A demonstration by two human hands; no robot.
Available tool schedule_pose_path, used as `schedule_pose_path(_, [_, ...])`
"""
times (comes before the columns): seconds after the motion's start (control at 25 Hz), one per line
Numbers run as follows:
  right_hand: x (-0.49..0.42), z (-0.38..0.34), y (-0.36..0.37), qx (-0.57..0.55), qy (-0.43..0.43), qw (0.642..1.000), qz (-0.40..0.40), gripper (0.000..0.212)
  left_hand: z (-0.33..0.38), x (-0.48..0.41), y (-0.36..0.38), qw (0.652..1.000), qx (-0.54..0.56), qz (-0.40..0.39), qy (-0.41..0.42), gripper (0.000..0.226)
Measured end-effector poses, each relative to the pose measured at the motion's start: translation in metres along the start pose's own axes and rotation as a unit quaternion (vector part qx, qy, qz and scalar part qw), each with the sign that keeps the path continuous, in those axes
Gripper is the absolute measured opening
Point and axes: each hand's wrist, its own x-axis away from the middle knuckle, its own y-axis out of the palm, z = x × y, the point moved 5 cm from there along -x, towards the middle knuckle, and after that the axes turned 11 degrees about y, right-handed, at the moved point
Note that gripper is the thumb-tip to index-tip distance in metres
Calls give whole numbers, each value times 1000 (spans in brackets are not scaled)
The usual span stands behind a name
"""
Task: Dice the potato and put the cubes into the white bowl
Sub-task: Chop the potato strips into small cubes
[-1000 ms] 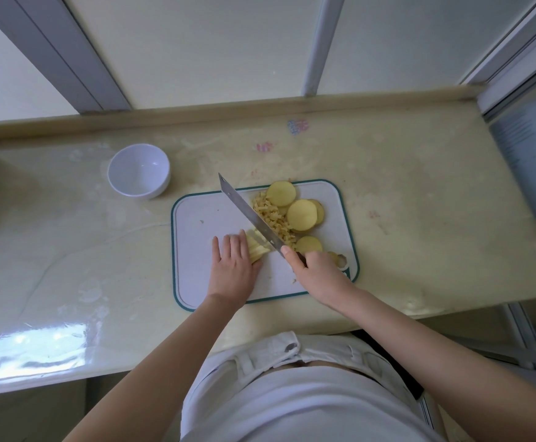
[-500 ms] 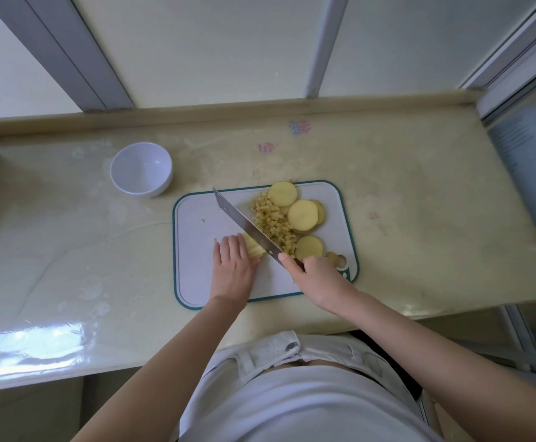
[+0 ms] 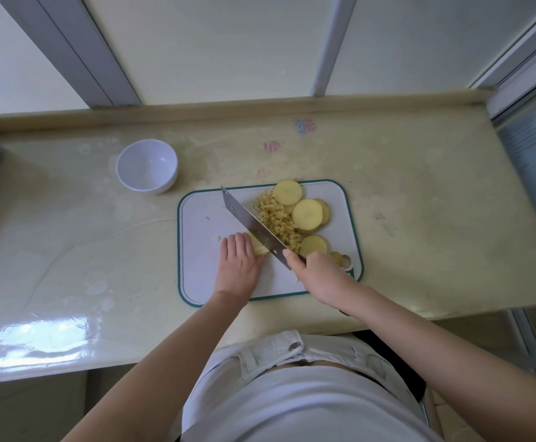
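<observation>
From my end, the main change is in the knife [image 3: 254,229]. A second ago its blade was lifted, with the tip poking out past the far edge of the cutting board [image 3: 203,250]. It has since come down, and the tip now sits right at that edge. The blade is low across the potato strips [image 3: 258,247], close against the fingertips of the left hand [image 3: 238,263]. The right hand [image 3: 317,272], gripping the knife, has dipped a touch toward the board's near edge with it. I can't tell whether the pile of cubes [image 3: 278,223] has grown.
</observation>
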Motion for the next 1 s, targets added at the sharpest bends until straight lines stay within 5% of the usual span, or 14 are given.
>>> schedule_pose_path(0.28, [-1, -8, 3, 40, -9, 999, -24, 46, 1, -1, 1, 1000, 11, 3, 9, 53])
schedule_pose_path(1.0, [-11, 0, 14, 2, -7, 1000, 2, 60, 0, 0, -3, 999, 10, 27, 25, 54])
